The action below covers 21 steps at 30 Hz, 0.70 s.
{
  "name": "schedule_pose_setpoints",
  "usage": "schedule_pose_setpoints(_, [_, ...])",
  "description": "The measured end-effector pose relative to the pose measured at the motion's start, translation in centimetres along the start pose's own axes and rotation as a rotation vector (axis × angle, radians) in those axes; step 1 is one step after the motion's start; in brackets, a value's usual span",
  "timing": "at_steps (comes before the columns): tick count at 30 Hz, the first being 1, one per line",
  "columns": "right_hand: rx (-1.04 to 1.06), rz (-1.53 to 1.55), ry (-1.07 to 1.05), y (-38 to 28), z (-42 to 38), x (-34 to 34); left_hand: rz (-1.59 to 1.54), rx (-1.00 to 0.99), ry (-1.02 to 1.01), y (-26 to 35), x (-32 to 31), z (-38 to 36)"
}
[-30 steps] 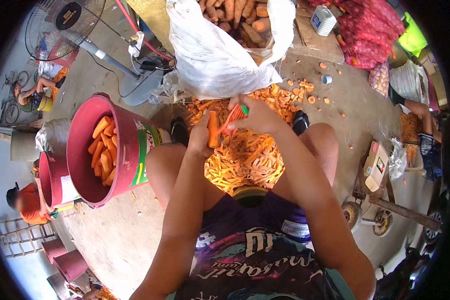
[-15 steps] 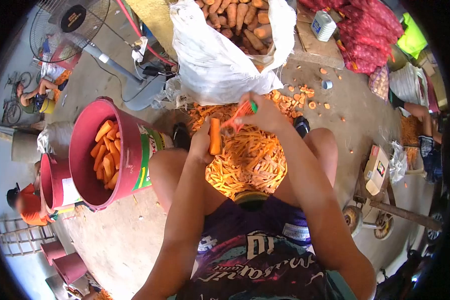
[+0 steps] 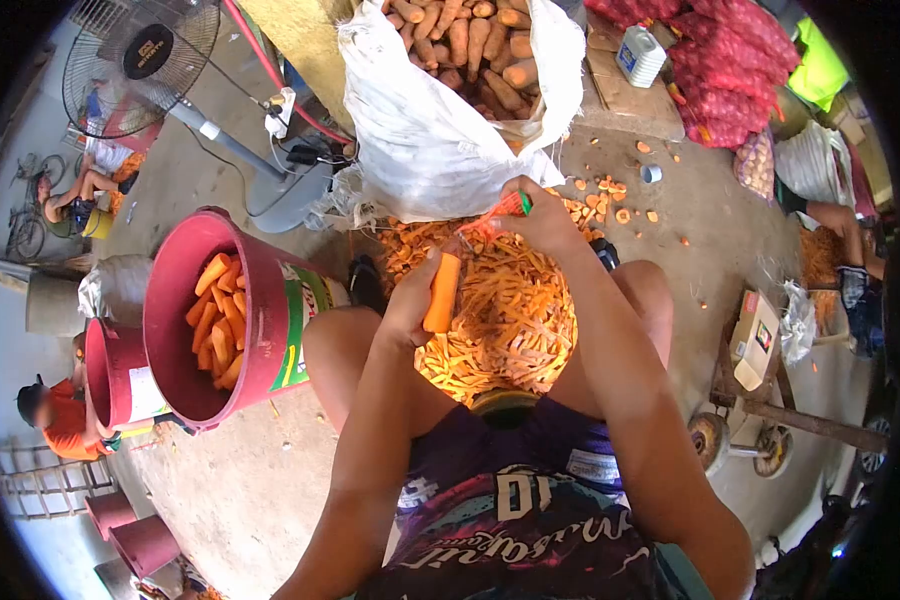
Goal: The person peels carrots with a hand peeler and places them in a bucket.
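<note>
My left hand [image 3: 411,302] is closed around a peeled-looking orange carrot [image 3: 443,295], held tilted over a pile of carrot peelings [image 3: 510,325] between my knees. In my right hand [image 3: 535,215] is a peeler [image 3: 500,213] with a red and green handle, its head right at the carrot's upper end. Ahead of both hands stands an open white sack [image 3: 440,150] full of unpeeled carrots [image 3: 480,40]. To my left, a red tub [image 3: 260,300] holds several peeled carrots [image 3: 220,320].
A standing fan [image 3: 145,60] is at the upper left. Carrot slices [image 3: 605,195] lie scattered right of the sack. Red mesh sacks [image 3: 735,70] are stacked at the upper right, above a wheeled cart [image 3: 760,410]. A person in orange [image 3: 70,425] sits at the left edge.
The carrot has turned and shifted slightly right and down in my left hand. My right hand and the peeler have moved away toward the carrot's far end.
</note>
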State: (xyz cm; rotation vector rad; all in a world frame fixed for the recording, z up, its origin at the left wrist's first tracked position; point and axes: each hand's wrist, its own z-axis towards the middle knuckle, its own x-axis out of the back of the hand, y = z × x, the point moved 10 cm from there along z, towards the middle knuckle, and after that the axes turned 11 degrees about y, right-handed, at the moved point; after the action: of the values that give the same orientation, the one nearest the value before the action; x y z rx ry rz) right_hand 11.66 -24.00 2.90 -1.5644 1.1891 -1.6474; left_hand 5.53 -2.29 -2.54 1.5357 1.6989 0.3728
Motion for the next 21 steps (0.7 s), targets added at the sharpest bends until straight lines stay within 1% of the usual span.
schedule_pose_setpoints(2, [-0.027, -0.032, -0.046, -0.3, -0.8, -0.7, -0.079, -0.025, 0.178, 0.7, 1.6, 0.3])
schedule_pose_setpoints(3, [0.028, -0.022, -0.102, -1.1, -1.8, -1.7, -0.084, -0.027, 0.184, 0.7, 1.9, 0.7])
schedule_pose_setpoints(5, [0.139, -0.002, -0.216, -2.7, -4.0, -3.7, -0.096, -0.062, 0.260, 0.6, 3.6, 1.5])
schedule_pose_setpoints(6, [0.148, -0.002, -0.220, -3.0, -4.4, -4.0, -0.100, -0.031, 0.244, 0.6, 2.8, 1.0])
schedule_pose_setpoints(7, [0.163, -0.004, -0.269, -3.4, -5.0, -4.5, -0.100, -0.037, 0.243, 0.7, 2.4, 1.0])
schedule_pose_setpoints(8, [0.176, -0.008, -0.313, -3.7, -5.3, -4.8, -0.085, -0.025, 0.197, 0.8, 1.4, 1.0])
schedule_pose_setpoints(9, [0.177, -0.009, -0.303, -3.2, -5.0, -4.7, -0.067, -0.009, 0.150, 0.5, 0.6, 1.1])
schedule_pose_setpoints(10, [0.232, 0.008, -0.241, -2.9, -4.5, -4.2, -0.045, 0.046, 0.150, -0.4, 0.6, 1.1])
schedule_pose_setpoints(11, [0.289, 0.025, -0.180, -2.5, -3.9, -3.6, -0.039, 0.047, 0.141, -0.7, 0.7, 1.5])
schedule_pose_setpoints(13, [0.266, 0.042, -0.137, -2.1, -2.6, -2.1, 0.119, 0.015, 0.109, -1.0, 0.5, 1.9])
schedule_pose_setpoints(15, [0.039, -0.051, -0.014, 0.8, -0.7, -0.1, 0.139, 0.026, 0.112, -1.3, 0.7, 1.3])
schedule_pose_setpoints(16, [0.039, -0.049, -0.012, 1.2, -0.4, 0.2, 0.097, 0.022, 0.093, -1.0, 0.4, 0.8])
schedule_pose_setpoints(18, [0.042, 0.020, 0.077, 1.1, 0.1, 1.3, 0.054, 0.013, 0.074, -0.2, 0.0, 0.5])
schedule_pose_setpoints(19, [0.046, 0.020, 0.075, 0.8, -0.1, 1.1, 0.017, 0.022, 0.159, 0.1, 0.8, 0.5])
schedule_pose_setpoints(20, [0.077, 0.027, -0.003, 0.3, -1.0, 0.0, -0.023, 0.032, 0.244, 0.2, 1.7, 0.4])
schedule_pose_setpoints(21, [0.108, 0.033, -0.081, -0.8, -2.2, -1.0, -0.027, 0.032, 0.247, 0.0, 2.0, 0.6])
